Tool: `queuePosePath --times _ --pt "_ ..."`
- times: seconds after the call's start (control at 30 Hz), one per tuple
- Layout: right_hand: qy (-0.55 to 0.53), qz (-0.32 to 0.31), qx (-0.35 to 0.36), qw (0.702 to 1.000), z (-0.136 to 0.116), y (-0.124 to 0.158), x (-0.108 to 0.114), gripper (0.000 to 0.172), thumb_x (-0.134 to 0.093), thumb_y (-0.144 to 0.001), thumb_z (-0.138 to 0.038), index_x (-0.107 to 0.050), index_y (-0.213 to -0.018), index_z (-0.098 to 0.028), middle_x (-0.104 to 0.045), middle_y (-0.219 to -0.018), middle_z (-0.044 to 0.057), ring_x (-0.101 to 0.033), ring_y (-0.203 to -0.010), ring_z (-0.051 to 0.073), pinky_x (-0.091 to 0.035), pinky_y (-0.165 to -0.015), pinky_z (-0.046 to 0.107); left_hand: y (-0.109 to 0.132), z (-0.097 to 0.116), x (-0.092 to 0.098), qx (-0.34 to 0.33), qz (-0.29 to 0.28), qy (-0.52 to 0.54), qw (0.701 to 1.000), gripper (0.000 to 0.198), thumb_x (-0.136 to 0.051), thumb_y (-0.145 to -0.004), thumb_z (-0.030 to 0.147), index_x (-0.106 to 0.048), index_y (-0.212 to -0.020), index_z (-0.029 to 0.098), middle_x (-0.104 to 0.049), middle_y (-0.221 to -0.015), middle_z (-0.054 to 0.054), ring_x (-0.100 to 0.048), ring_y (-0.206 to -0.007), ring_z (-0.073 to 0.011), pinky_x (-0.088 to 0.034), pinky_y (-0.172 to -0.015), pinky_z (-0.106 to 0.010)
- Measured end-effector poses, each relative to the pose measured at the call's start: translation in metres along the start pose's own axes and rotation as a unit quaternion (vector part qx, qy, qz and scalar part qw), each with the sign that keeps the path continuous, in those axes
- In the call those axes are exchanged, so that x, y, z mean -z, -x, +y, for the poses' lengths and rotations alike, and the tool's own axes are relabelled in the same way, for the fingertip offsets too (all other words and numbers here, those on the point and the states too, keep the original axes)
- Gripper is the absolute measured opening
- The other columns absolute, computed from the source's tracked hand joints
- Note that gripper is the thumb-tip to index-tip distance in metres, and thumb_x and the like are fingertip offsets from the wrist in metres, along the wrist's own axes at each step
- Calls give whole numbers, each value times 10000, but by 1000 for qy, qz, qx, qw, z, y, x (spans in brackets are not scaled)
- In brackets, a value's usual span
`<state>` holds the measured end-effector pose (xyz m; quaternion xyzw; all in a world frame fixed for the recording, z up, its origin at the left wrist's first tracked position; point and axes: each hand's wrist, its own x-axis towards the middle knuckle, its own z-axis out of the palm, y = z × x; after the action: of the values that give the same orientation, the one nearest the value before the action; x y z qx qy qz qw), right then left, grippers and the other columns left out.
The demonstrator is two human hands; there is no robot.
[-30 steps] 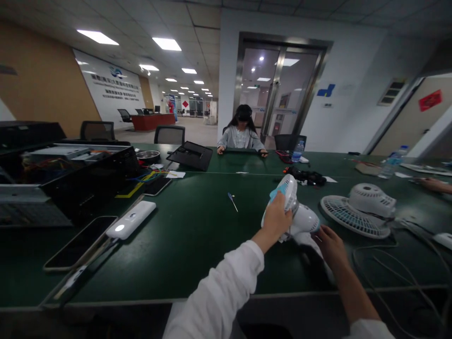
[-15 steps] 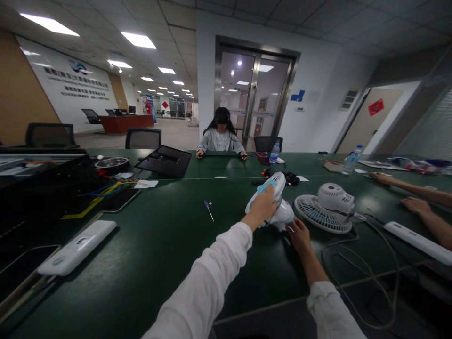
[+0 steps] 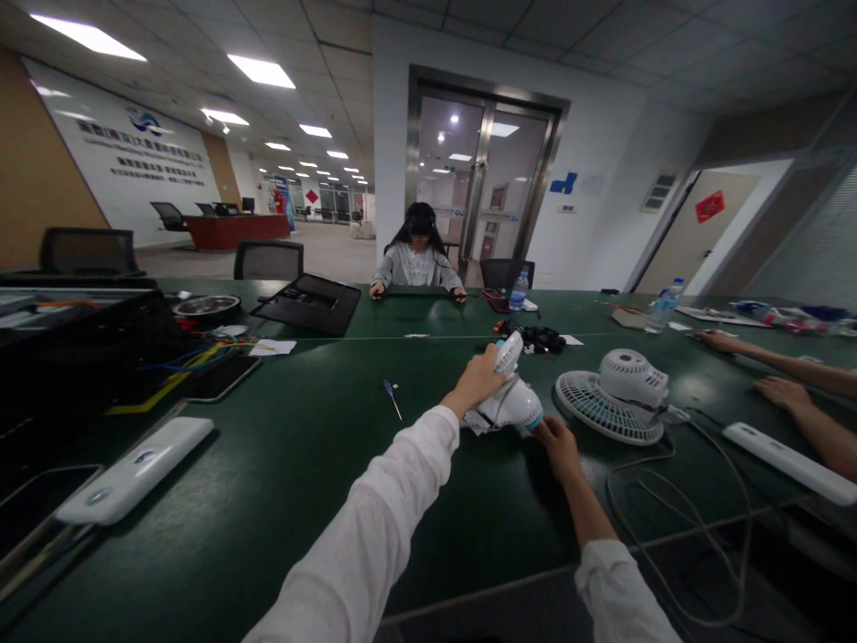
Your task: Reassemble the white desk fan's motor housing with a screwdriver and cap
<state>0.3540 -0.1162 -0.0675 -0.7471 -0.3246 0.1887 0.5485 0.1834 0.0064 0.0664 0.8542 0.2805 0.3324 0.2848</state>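
A white fan [image 3: 519,404] with blue trim is tilted over the near part of the green table [image 3: 308,500], right of centre in the view; the left hand [image 3: 478,379] grasps its round grille side, fingers wrapped over the rim; the right hand [image 3: 557,446] has its fingertips against the blue-edged end of the motor housing, and whether they grip it I cannot tell; just right of this, a second fan [image 3: 633,379] lies grille down; behind the held fan is a black object [image 3: 539,338], its form unclear; to the left lies a screwdriver [image 3: 390,391] with a blue handle; further left are a long white device [image 3: 137,469] and an open black computer case [image 3: 73,366]; across the table sits a person [image 3: 419,263], both hands at a dark panel; at the far right, another person's forearms [image 3: 813,424] rest on the tabletop.
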Motion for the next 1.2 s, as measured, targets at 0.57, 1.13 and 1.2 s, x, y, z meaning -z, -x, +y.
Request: queuePosePath --times 0.57,1.13,1.2 --pt "281 125 69 949 -4 -3 -1 289 -516 -872 -332 -544 -1095 -150 -577 -1088 66 -577 -934 184 -487 -799 400 37 -27 81 102 246 271 925 246 -664 -630 164 -454 -756 189 -572 -739 19 -582 -738 -165 -460 -750 -315" --pt "500 -140 240 820 -98 50 -128 219 -507 -861 -339 -590 -881 -137 -604 -961 49 -554 -937 188 -414 -843 405 259 -127 189 396 314 521 688 136 -533 -706 -1 -542 -797 100 -657 -620 -42 -648 -518 -176 -563 -546 -297" --pt "503 -156 248 813 -107 55 -151 246 -515 -863 -360 -587 -946 -140 -598 -1007 50 -558 -949 185 -435 -844 411 261 -136 190 395 305 497 709 122 -548 -712 22 -553 -807 99 -667 -651 -52 -658 -558 -179 -567 -588 -308"
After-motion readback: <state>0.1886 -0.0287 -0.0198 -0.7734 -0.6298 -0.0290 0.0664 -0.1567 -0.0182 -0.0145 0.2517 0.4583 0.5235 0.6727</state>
